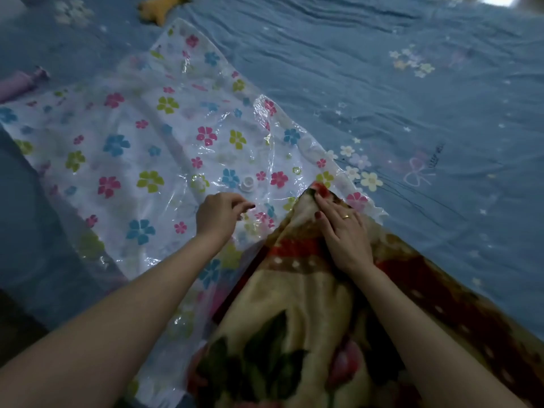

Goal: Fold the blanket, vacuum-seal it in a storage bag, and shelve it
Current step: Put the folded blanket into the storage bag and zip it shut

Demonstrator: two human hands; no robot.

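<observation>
Thick cream-and-red floral fleece blanket (294, 334), long axis running away, overlapping flower-printed clear plastic storage bag (132, 142). Right hand (344, 231) flat, nearer its tip; left hand (219, 214) loosely curled over bag, grip unclear.

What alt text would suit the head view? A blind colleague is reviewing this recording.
A person's right hand presses flat on a plush cream, red and brown floral blanket, while the left hand pinches a clear plastic storage bag printed with coloured flowers, spread over a blue bedsheet.
</observation>
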